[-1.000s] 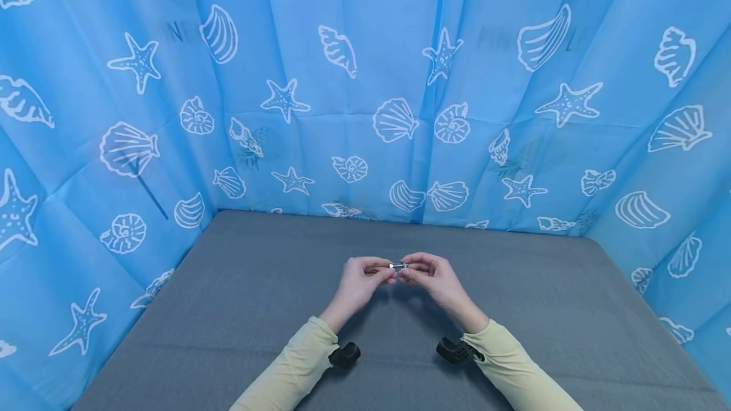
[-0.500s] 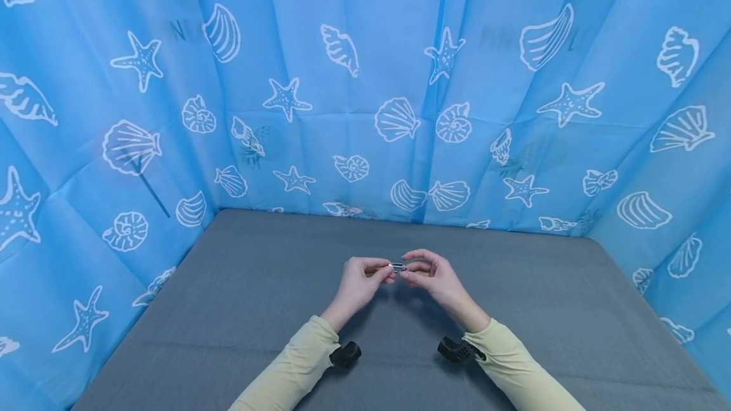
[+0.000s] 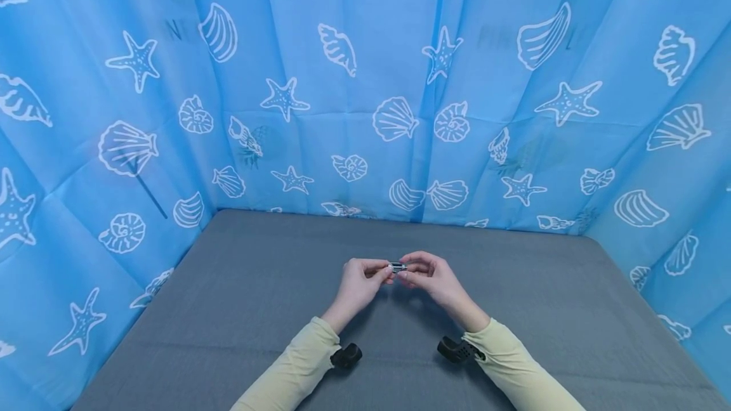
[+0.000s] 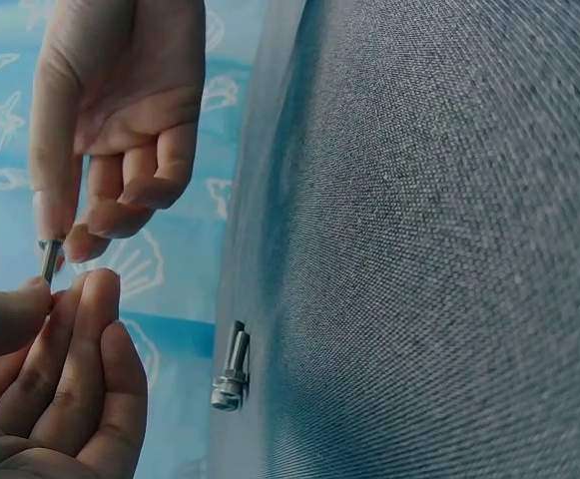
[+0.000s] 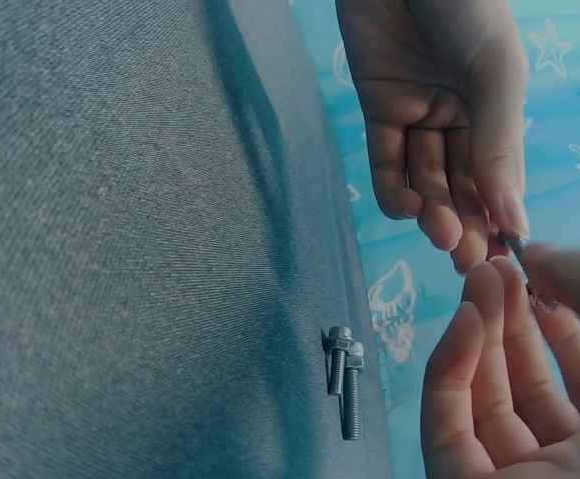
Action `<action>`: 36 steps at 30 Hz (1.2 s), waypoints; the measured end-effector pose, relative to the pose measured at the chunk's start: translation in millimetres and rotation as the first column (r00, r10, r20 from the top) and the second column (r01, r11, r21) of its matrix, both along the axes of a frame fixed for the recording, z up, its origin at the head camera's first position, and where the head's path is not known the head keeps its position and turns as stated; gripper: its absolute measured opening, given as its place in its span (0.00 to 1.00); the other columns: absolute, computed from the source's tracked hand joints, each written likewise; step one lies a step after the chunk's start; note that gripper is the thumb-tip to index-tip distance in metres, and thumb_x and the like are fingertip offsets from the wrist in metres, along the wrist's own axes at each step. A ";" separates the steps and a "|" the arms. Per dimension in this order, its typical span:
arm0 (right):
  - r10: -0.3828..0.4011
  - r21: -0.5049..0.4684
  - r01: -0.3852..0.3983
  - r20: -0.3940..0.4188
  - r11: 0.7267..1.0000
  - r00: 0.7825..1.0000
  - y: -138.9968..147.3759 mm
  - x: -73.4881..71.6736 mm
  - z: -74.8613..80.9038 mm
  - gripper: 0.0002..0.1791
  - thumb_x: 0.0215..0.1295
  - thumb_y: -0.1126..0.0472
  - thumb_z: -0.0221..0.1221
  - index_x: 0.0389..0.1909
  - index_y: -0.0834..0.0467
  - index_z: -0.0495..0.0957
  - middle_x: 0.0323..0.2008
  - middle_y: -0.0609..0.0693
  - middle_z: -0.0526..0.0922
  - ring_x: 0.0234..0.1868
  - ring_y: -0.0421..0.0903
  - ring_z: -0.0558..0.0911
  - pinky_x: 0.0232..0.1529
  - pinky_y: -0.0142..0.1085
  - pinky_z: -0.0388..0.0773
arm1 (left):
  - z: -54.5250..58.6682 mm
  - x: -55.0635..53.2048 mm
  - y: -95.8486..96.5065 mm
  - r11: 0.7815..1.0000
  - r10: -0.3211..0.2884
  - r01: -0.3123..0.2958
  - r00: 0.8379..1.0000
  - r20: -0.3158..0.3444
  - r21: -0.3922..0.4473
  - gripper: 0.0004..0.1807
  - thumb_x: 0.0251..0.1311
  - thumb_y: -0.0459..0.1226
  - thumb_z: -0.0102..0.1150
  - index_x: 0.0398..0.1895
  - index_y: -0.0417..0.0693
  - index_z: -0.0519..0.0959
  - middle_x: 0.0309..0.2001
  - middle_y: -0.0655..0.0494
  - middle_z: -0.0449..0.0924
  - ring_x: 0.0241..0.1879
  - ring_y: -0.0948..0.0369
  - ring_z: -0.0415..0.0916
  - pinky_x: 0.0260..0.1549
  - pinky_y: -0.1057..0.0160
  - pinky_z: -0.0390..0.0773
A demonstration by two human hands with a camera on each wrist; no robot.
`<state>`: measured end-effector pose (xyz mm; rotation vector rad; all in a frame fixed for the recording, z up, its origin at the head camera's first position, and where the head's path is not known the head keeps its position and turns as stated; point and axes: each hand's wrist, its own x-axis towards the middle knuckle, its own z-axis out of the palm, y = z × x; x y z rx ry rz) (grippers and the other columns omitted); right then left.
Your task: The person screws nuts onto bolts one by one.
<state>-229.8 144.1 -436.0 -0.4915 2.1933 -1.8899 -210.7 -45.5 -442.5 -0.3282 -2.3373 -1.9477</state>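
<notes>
Between my two hands is a small metal bolt (image 4: 49, 261), its bare shank spanning the gap between the fingertips. My left hand (image 3: 357, 284) pinches one end with thumb and forefinger. At the other end, my right hand (image 3: 435, 279) pinches it; a wider metal piece (image 5: 539, 299) shows there, mostly covered by fingers. Two more bolts (image 5: 343, 374) lie side by side on the grey table beyond the hands, heads towards the left, with nut-like collars below the heads. In the head view bright metal (image 3: 397, 267) shows between the fingers; which bolt it belongs to I cannot tell.
A grey cloth-covered table (image 3: 257, 271) spreads under both arms. Blue curtains (image 3: 354, 144) with white shells and starfish hang behind it and at both sides. Dark wrist devices (image 3: 346, 356) stick out from the pale yellow sleeves (image 3: 297, 360).
The right forefinger lifted slightly away half a second ago and is now lower again. More bright metal shows between the hands than one second ago. The arms stay nearly still.
</notes>
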 end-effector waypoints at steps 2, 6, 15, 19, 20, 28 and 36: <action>-0.009 0.007 0.009 -0.011 1.000 1.000 -0.3 -0.4 0.3 0.16 0.65 0.62 0.62 0.48 0.69 0.76 0.39 0.60 0.84 0.41 0.56 0.83 0.43 0.50 0.81 | 0.6 0.2 0.1 1.000 -0.001 0.001 1.000 -0.004 0.001 0.08 0.63 0.34 0.61 0.40 0.39 0.85 0.28 0.55 0.85 0.30 0.60 0.84 0.32 0.66 0.83; -0.031 0.053 0.031 0.003 0.998 1.000 -0.7 -1.2 1.3 0.17 0.66 0.56 0.60 0.45 0.67 0.79 0.38 0.61 0.84 0.39 0.53 0.84 0.41 0.47 0.82 | 1.4 0.0 0.6 1.000 -0.001 0.001 1.000 -0.020 -0.003 0.08 0.63 0.35 0.61 0.39 0.39 0.85 0.29 0.53 0.85 0.29 0.61 0.84 0.32 0.66 0.82; 0.003 -0.014 -0.003 0.013 1.000 1.000 2.5 -1.7 2.0 0.18 0.65 0.62 0.61 0.51 0.69 0.74 0.41 0.61 0.83 0.43 0.56 0.83 0.45 0.51 0.80 | 0.8 -1.7 0.1 1.000 0.011 -0.010 1.000 -0.020 0.021 0.09 0.62 0.34 0.61 0.39 0.37 0.85 0.30 0.47 0.85 0.31 0.54 0.84 0.30 0.64 0.82; 0.012 0.029 -0.012 0.003 1.000 1.000 1.3 -2.3 3.0 0.19 0.67 0.59 0.60 0.49 0.71 0.75 0.40 0.64 0.83 0.42 0.56 0.83 0.45 0.53 0.79 | 0.7 -2.6 -0.2 1.000 0.012 -0.012 1.000 -0.008 0.029 0.09 0.62 0.34 0.61 0.40 0.37 0.85 0.31 0.46 0.85 0.32 0.53 0.84 0.31 0.63 0.83; 0.013 0.047 -0.014 0.008 0.999 1.000 0.9 -2.3 3.2 0.20 0.68 0.57 0.59 0.49 0.71 0.75 0.39 0.64 0.83 0.40 0.54 0.83 0.45 0.53 0.79 | 0.6 -2.9 -0.3 1.000 0.013 -0.013 1.000 -0.006 0.027 0.09 0.62 0.35 0.62 0.40 0.37 0.85 0.31 0.47 0.85 0.31 0.53 0.84 0.31 0.63 0.83; 0.037 0.015 -0.037 0.006 0.999 0.999 0.6 -1.2 2.6 0.19 0.67 0.63 0.60 0.52 0.71 0.71 0.41 0.64 0.82 0.42 0.56 0.83 0.45 0.52 0.80 | -0.2 -3.2 -1.8 1.000 0.009 -0.009 1.000 -0.005 0.027 0.08 0.62 0.34 0.62 0.39 0.37 0.85 0.29 0.51 0.85 0.29 0.59 0.84 0.32 0.64 0.83; 0.005 0.042 -0.005 0.004 0.999 1.000 0.6 -2.1 2.0 0.19 0.67 0.57 0.59 0.47 0.71 0.76 0.40 0.64 0.83 0.43 0.58 0.83 0.44 0.49 0.81 | -1.3 -3.0 -1.3 1.000 0.008 -0.008 1.000 -0.005 -0.004 0.09 0.63 0.35 0.61 0.40 0.38 0.85 0.29 0.55 0.85 0.29 0.63 0.83 0.32 0.66 0.82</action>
